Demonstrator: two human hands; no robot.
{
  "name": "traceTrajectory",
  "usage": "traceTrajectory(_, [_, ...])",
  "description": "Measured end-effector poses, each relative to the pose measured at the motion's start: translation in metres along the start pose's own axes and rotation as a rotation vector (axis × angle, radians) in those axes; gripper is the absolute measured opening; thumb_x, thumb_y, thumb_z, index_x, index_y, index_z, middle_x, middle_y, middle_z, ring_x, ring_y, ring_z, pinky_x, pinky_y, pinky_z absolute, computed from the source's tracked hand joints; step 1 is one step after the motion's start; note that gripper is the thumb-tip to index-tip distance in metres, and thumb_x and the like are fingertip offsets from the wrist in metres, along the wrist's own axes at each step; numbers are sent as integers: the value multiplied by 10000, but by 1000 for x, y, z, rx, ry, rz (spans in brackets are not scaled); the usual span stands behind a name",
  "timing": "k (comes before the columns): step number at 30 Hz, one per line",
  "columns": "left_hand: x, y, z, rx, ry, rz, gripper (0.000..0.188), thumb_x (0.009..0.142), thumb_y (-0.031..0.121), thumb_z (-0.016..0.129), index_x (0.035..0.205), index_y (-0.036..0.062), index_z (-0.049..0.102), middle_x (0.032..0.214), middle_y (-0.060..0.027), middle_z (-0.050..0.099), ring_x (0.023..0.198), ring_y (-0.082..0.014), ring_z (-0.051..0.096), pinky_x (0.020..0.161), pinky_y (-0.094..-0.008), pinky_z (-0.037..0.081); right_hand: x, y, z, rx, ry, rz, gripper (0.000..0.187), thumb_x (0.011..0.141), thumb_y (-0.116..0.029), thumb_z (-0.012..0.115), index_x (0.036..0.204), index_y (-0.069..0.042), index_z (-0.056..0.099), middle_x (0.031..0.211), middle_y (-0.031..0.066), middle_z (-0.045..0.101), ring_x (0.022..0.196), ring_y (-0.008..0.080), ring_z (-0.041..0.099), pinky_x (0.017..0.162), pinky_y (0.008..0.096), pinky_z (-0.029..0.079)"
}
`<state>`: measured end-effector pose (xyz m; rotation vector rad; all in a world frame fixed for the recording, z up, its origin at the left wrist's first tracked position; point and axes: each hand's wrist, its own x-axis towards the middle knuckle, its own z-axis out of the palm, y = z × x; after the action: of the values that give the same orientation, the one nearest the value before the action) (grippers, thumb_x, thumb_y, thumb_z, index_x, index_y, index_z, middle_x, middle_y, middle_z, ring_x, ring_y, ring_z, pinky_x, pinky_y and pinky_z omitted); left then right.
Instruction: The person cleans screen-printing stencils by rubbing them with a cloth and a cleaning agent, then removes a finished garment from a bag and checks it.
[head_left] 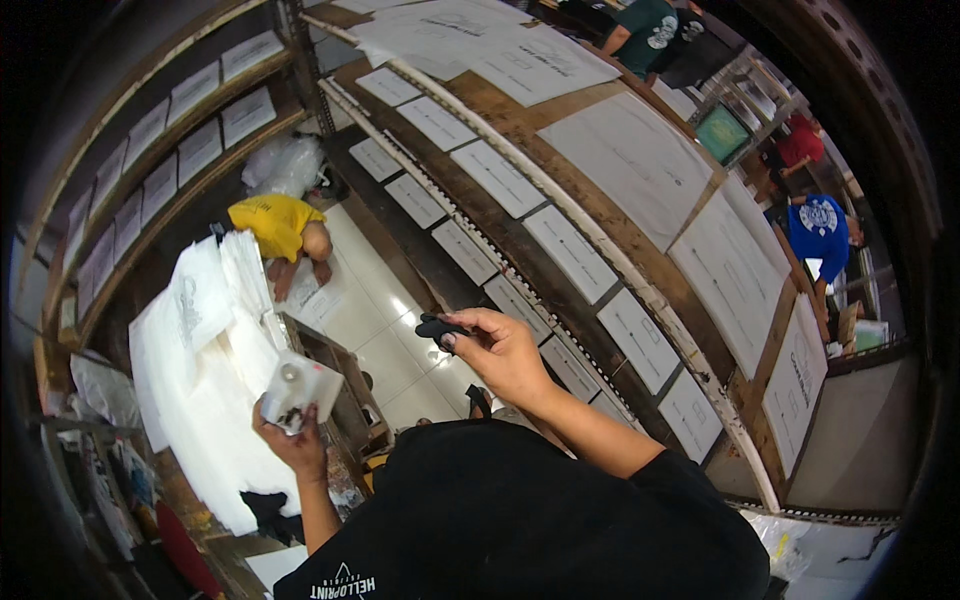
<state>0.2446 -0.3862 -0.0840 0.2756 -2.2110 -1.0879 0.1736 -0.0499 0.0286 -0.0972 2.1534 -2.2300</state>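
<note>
My left hand is closed around a whitish, translucent boxy container. A round ring shape and some dark smudges show on the container, but I cannot make out what they are. In front of my chest, my right hand pinches a small black bundle between thumb and fingers. It looks like folded cloth, though its exact kind is unclear. The two hands are well apart. Beside my left hand lies a tall pile of white sheets, with a black rag at its near end.
On my right runs a long shelf rack holding printed white sheets. Another rack with similar sheets stands at the far left. A person in a yellow shirt crouches on the tiled floor. Other people, one in a blue shirt, work beyond the right rack.
</note>
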Motion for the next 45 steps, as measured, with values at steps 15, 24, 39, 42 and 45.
traceTrajectory(15, [27, 213, 103, -216, -858, 521, 860, 706, 275, 895, 1403, -22, 489, 1168, -224, 649, 1017, -373, 656, 884, -410, 517, -75, -40, -81, -575, 292, -393, 235, 855, -28, 742, 1087, 7, 741, 1045, 175, 743, 939, 304, 718, 831, 367, 570])
traceTrajectory(24, [44, 259, 125, 30, -1074, 777, 808, 786, 407, 813, 1450, 71, 498, 951, -171, 626, 847, -373, 629, 749, -441, 503, -94, 13, -106, 152, 370, 140, 239, 972, -35, 655, 1181, 79, 671, 1059, 74, 714, 943, 107, 661, 821, 265, 582])
traceTrajectory(39, [66, 267, 99, 288, -1149, 833, 725, 787, 366, 813, 1396, 81, 540, 907, -133, 620, 843, -336, 639, 733, -424, 500, -79, 38, -73, 495, 296, 351, 236, 984, -26, 628, 1197, 70, 656, 971, 115, 731, 786, 115, 699, 668, 208, 533])
traceTrajectory(42, [69, 258, 87, 340, -1141, 794, 707, 793, 350, 810, 1393, 91, 540, 906, -131, 618, 840, -339, 634, 733, -427, 499, -72, 42, -59, 550, 261, 389, 232, 989, -28, 618, 1202, 53, 659, 964, 115, 734, 751, 95, 694, 592, 168, 501])
traceTrajectory(45, [71, 247, 71, 376, -1120, 761, 700, 802, 343, 799, 1391, 75, 535, 887, -129, 605, 822, -328, 627, 722, -426, 495, -62, 42, -48, 532, 154, 463, 237, 996, -31, 605, 1212, 52, 655, 959, 113, 735, 749, 94, 699, 572, 156, 494])
